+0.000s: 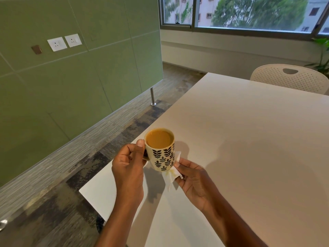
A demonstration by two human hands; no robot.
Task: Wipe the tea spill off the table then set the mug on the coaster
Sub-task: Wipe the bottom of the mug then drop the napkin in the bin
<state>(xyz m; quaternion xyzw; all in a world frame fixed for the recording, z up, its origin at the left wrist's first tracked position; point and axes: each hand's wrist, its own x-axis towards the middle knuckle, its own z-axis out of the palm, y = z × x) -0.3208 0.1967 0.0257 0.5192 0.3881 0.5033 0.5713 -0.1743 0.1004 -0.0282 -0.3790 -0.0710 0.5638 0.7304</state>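
A cream mug point(162, 155) with black leaf prints, full of milky tea, is held above the white table point(249, 139) near its left front corner. My left hand point(129, 168) grips it by the handle side, thumb at the rim. My right hand point(194, 180) pinches a white tissue point(172, 175), stained yellow-brown, against the mug's lower right side and base. No coaster shows in view, and I see no spill on the table surface around the mug.
A white perforated chair point(290, 77) stands at the table's far edge. A green panel wall point(71, 77) with sockets runs along the left, across a strip of grey carpet floor point(53, 202). A window point(249, 13) spans the back.
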